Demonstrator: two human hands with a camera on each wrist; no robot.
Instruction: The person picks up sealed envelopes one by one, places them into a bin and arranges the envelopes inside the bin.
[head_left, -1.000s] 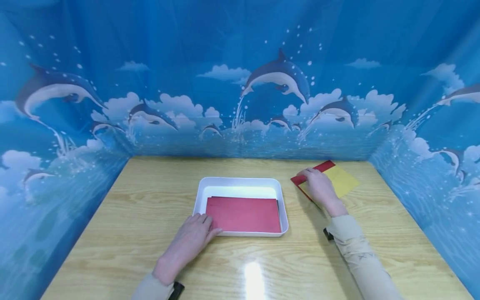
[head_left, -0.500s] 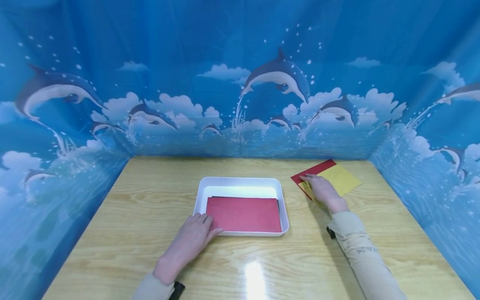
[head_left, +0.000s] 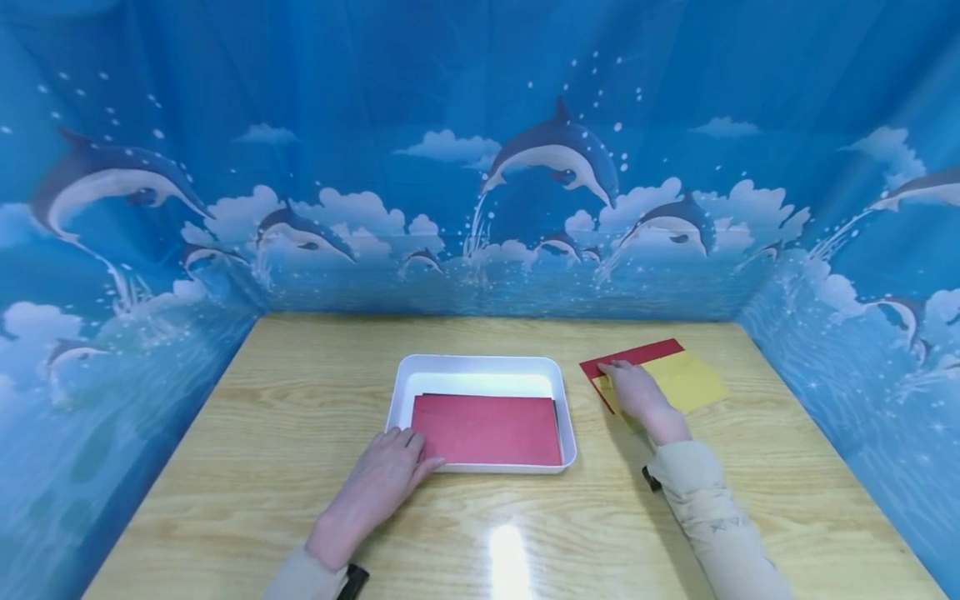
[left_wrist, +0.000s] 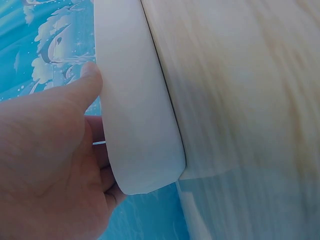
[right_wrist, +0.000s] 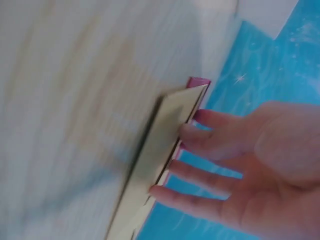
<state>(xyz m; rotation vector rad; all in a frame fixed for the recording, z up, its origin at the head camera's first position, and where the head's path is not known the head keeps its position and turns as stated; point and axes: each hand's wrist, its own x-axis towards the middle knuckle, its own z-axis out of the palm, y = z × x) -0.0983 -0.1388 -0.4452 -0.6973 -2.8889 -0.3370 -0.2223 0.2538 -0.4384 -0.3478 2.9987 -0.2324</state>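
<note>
My left hand [head_left: 390, 465] holds the front left corner of a white tray [head_left: 487, 364], its thumb along the front rim. In the left wrist view the thumb [left_wrist: 91, 82] lies against the edge of the tray wall [left_wrist: 135, 100]. Inside the tray lies a flat red envelope [head_left: 487, 429], a dark edge showing beneath it. At the back right, my right hand [head_left: 641, 396] touches a yellow envelope [head_left: 693, 381] overlapping a red one [head_left: 660, 349]. In the right wrist view its fairly straight fingers [right_wrist: 200, 177] reach the long edge of the yellow envelope [right_wrist: 155, 145].
The tray and envelopes lie on a light wooden table [head_left: 322, 375]. A blue dolphin-print cloth [head_left: 450, 167] rises behind the table and along both sides. Dark straps [head_left: 352, 579] circle the wrists beneath beige sleeves.
My right hand has slid slightly toward the table's front. The yellow and red envelopes under it have turned clockwise and shifted, the yellow one to the right. The left hand and tray stay put.
</note>
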